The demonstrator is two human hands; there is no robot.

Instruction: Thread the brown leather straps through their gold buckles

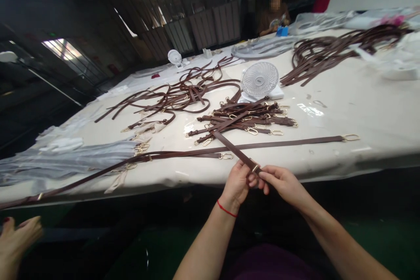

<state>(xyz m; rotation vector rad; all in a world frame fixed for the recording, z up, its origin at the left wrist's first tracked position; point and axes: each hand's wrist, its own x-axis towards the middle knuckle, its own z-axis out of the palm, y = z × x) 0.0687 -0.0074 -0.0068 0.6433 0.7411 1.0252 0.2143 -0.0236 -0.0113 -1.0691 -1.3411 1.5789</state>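
Observation:
A brown leather strap (pixel 236 151) slants from the strap pile down to my hands at the table's front edge. My left hand (pixel 238 182), below a gold buckle (pixel 255 168), has its fingers wrapped round the strap. On the other side of the buckle, my right hand (pixel 278 180) pinches the strap's end between thumb and finger. Behind them lies a pile of short brown straps (pixel 243 118) with gold clasps. One long strap (pixel 288 143) with a gold clasp (pixel 351 138) stretches across the table just beyond my hands.
A small white fan (pixel 260 79) stands behind the pile. Loose straps (pixel 164 96) and wrapped grey bundles (pixel 82 162) lie left; more straps (pixel 315 54) lie back right. Another person's hand (pixel 19 238) is at lower left. A person (pixel 274 13) sits across the table (pixel 361 96).

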